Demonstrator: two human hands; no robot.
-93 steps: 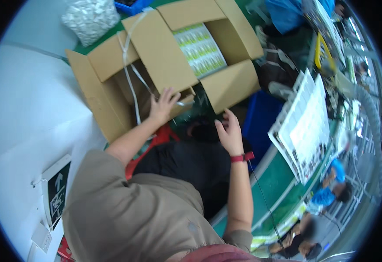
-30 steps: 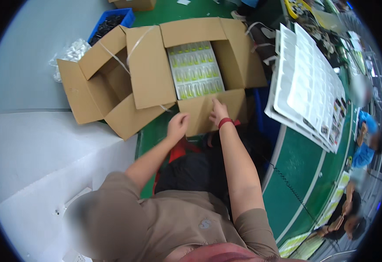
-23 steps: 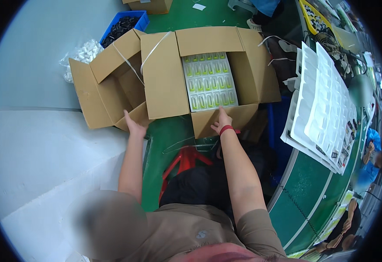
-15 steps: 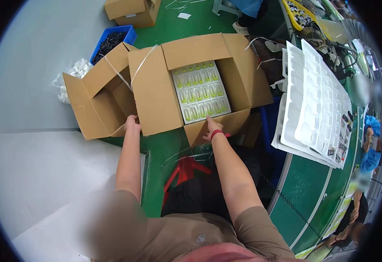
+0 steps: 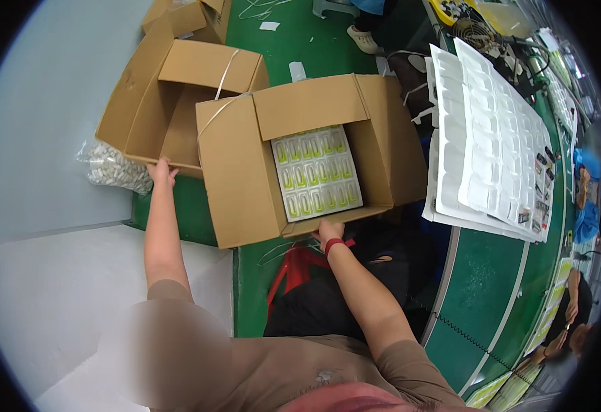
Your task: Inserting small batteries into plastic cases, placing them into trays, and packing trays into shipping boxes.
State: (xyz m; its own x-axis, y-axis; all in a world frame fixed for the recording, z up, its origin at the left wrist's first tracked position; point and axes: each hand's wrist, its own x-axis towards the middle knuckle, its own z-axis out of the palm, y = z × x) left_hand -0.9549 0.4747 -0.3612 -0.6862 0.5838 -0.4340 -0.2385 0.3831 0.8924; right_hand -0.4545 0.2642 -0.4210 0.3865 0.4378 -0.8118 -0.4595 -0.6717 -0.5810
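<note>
Two brown cardboard boxes stand side by side in front of me with their flaps up. My left hand [image 5: 162, 172] has its fingers closed on the near edge of the left cardboard box [image 5: 132, 123], whose visible inside looks bare. At the near edge of the right cardboard box [image 5: 235, 175], my right hand [image 5: 329, 232], with a red band on its wrist, grips the cardboard. Inside that box lies a white tray [image 5: 319, 172] with rows of yellow-green pieces in its pockets. White straps run across flaps of both boxes.
A clear bag of small white pieces [image 5: 118, 168] rests by the grey wall. Stacked white moulded trays [image 5: 496, 144] lie on the green bench at right. Another carton [image 5: 183, 20] stands farther off. A red stool [image 5: 293, 275] is near me; a person's shoe [image 5: 363, 40] shows beyond.
The left box has shifted away from me with my left hand, hiding the blue bin behind it. The right box has come slightly nearer, and its near flap has swung up.
</note>
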